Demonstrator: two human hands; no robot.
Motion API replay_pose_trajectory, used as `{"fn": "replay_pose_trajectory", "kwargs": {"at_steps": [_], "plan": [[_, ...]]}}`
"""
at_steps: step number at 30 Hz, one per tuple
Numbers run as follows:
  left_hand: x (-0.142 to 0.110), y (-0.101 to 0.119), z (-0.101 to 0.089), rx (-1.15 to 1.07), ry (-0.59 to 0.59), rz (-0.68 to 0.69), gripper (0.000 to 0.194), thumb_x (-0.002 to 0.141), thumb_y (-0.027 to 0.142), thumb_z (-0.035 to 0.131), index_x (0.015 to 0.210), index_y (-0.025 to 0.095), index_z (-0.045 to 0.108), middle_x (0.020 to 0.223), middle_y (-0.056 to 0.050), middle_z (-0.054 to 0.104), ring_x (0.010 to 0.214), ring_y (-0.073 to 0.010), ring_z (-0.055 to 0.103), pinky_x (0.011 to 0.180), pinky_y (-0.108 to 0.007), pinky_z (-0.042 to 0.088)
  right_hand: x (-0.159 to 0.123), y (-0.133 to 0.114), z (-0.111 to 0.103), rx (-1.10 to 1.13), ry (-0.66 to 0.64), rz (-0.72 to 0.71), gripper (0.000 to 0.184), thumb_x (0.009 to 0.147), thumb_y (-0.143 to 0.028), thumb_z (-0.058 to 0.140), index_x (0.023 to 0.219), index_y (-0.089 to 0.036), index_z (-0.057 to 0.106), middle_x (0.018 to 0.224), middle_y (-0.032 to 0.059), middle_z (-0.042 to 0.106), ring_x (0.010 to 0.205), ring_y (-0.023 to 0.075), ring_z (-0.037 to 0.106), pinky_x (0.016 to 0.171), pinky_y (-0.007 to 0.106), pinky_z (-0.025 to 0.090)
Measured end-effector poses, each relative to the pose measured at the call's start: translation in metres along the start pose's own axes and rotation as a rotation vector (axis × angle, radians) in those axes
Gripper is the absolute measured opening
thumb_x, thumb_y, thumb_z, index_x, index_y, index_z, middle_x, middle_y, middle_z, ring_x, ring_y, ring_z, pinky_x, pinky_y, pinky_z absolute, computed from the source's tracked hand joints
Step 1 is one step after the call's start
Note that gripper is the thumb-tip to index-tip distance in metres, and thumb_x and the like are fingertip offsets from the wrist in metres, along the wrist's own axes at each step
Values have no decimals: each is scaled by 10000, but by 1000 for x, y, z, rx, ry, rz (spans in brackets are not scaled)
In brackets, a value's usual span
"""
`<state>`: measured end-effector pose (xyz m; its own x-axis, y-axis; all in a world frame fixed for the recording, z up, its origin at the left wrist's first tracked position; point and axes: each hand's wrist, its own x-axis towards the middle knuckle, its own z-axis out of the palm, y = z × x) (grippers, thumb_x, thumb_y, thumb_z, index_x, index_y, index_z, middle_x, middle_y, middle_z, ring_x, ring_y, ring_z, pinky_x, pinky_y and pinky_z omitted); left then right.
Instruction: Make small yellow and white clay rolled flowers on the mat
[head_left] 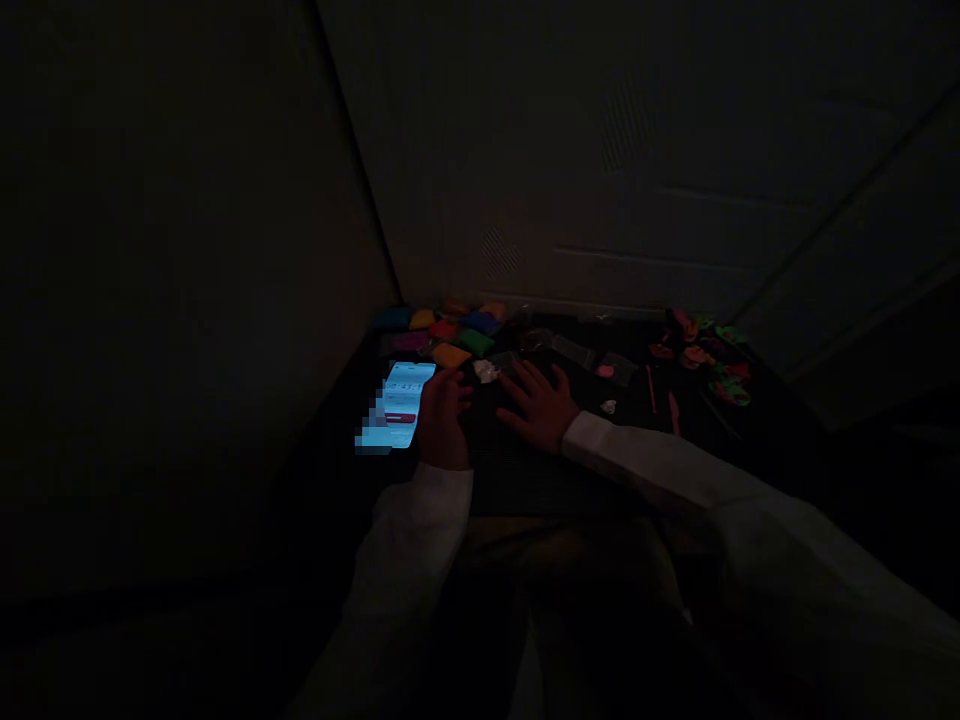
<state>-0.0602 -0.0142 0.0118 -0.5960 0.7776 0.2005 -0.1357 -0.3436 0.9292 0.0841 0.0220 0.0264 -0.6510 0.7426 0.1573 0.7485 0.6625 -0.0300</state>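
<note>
The scene is very dark, lit mostly by a phone (409, 405) with a bright screen at the left of the black table. Close against the phone's right edge is my left hand (445, 425), its fingers loosely bent and apart, with no object visible in it. My right hand (541, 408) lies palm down on the table, fingers spread. Just beyond the gap between both hands sits a crumpled whitish lump (486, 371). A smaller whitish piece (608, 407) lies to the right of my right hand. Whether the lump is wrapping or clay I cannot tell.
Several colourful packets (475, 342) are heaped at the back left. Clear plastic packets (574, 351) lie at the back middle, one with a pink piece (605, 371). Two slim pink tools (651, 388) and several multicoloured shapes (696, 357) lie right. A pale wall (570, 200) rises behind.
</note>
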Motion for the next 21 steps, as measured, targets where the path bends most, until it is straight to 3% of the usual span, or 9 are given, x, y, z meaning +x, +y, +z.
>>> {"fn": "replay_pose_trajectory", "kwargs": {"at_steps": [2, 8, 16, 21], "plan": [[0, 0, -1, 1, 0, 0, 271, 756, 374, 497, 965, 207, 543, 979, -34, 571, 744, -101, 556, 618, -215, 414, -1, -1, 0, 3, 0, 7, 621, 832, -576, 178, 1344, -231, 239, 1431, 97, 202, 1309, 242, 153, 998, 540, 55], [0, -1, -1, -12, -3, 8, 265, 761, 376, 486, 972, 225, 543, 990, -23, 570, 761, -101, 557, 637, -215, 417, -51, -22, -2, 45, -19, -202, 644, 810, -617, 182, 1350, -266, 207, 1433, 66, 206, 1313, 212, 144, 1017, 504, 48], [1, -1, -1, -9, -1, 9, 274, 754, 371, 494, 967, 208, 548, 977, -33, 573, 735, -99, 561, 613, -213, 414, 9, 3, 2, -31, 12, 13, 609, 837, -564, 192, 1346, -231, 230, 1435, 101, 185, 1313, 237, 140, 1003, 532, 46], [-1, 0, 0, -25, -3, 15, 261, 761, 371, 490, 967, 222, 547, 976, -21, 573, 751, -95, 559, 622, -207, 412, -37, -18, -1, 29, -11, -155, 641, 812, -611, 186, 1345, -258, 226, 1430, 86, 211, 1310, 225, 158, 1014, 511, 65]]}}
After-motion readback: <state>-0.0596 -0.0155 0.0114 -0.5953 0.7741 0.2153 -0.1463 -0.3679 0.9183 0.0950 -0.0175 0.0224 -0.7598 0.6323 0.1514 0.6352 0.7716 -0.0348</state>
